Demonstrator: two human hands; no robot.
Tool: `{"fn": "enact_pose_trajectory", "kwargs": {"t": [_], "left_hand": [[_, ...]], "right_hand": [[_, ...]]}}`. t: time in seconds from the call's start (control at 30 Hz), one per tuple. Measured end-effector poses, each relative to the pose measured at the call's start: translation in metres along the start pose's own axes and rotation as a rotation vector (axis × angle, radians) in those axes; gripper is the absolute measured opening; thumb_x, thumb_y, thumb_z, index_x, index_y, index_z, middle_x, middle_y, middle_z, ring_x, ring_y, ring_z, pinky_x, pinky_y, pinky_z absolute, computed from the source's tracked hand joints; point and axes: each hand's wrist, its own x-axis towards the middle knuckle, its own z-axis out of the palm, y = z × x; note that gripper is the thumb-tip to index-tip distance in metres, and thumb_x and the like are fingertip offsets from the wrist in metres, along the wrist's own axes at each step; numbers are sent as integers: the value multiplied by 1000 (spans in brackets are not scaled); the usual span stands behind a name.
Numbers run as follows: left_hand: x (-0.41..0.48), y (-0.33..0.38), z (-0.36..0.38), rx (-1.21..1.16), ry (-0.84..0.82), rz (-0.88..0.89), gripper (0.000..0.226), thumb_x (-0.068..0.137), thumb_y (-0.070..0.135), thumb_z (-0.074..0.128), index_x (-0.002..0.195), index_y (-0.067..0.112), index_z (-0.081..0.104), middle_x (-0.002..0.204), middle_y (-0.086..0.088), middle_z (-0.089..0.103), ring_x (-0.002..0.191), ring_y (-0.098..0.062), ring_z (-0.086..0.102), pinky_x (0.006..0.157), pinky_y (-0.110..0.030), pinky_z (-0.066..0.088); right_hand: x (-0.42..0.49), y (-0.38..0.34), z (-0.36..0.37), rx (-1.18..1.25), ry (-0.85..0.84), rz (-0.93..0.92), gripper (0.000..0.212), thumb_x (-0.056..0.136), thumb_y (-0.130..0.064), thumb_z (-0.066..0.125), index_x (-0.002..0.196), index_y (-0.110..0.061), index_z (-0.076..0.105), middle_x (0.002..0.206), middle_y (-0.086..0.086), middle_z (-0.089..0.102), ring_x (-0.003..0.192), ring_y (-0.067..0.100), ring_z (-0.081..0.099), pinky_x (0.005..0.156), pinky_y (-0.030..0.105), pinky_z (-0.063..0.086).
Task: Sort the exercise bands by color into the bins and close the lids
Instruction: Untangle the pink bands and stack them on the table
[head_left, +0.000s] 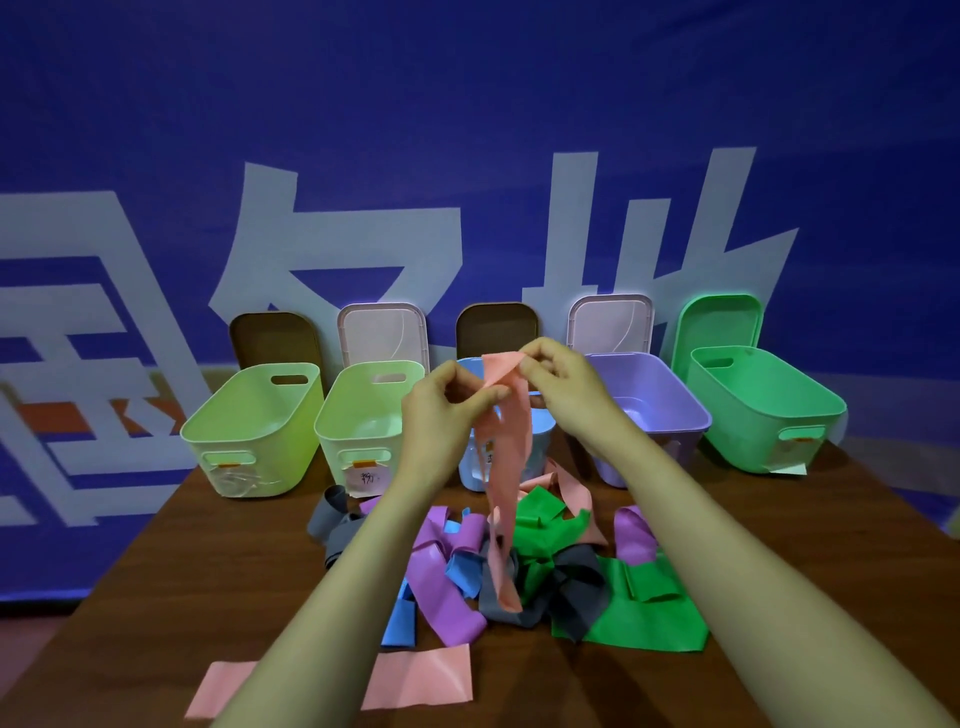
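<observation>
A long pink band (506, 467) hangs down over the heap of bands (519, 566) on the brown table. My left hand (441, 410) pinches its upper part from the left, and my right hand (561, 387) pinches its top edge from the right, both raised in front of the light blue bin (540, 447). The heap holds purple, blue, grey, green and pink bands. Another pink band (415, 680) lies flat near the table's front edge, partly under my left forearm.
Open bins stand in a row at the back: two yellow-green bins (249, 431) (363, 421), the light blue one, a lilac bin (649, 405) and a green bin (763, 405). Their lids (719, 322) lean against the blue banner behind them. A grey band (332, 519) lies left of the heap.
</observation>
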Motion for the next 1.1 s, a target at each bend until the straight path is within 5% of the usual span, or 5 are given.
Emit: {"fn": "enact_pose_trajectory", "kwargs": {"t": [0.23,0.5,0.6,0.77,1.1], "left_hand": [[-4,-18,4,73,28,-235,10,93,14,43,84,12,41,68,-4,57,58,-20,53,47,-18,36],[-10,-33,-19,-355,-331,-522,65,58,42,82,114,21,56,93,-2,65,72,-14,59,61,-26,47],[-10,-25,-18,-483,-388,-609,51,70,46,75,112,22,59,83,-1,63,60,-16,57,51,-24,48],[-6,-16,-8,-486,-141,-341,23,85,8,65,105,17,57,82,1,65,74,-11,63,60,-21,51],[-8,-7,-10,-254,-3,-69,15,78,12,74,88,17,65,81,2,67,73,-4,63,67,-21,52]], "right_hand": [[0,0,18,-28,-94,104,23,95,-15,47,74,-22,48,70,-3,47,66,11,41,64,24,36],[-6,17,-3,-428,6,-149,13,91,-11,53,89,-15,65,79,-9,47,70,5,48,67,6,36],[-8,13,-3,-346,25,-175,15,89,-8,56,90,-13,70,79,-14,53,70,2,52,69,7,38],[-7,5,-1,-310,-15,-200,16,88,-7,56,91,-13,71,89,-3,63,85,12,59,74,18,45],[-12,-12,0,-272,-92,-242,10,86,-28,66,93,-22,69,87,-7,68,79,4,60,74,15,49]]}}
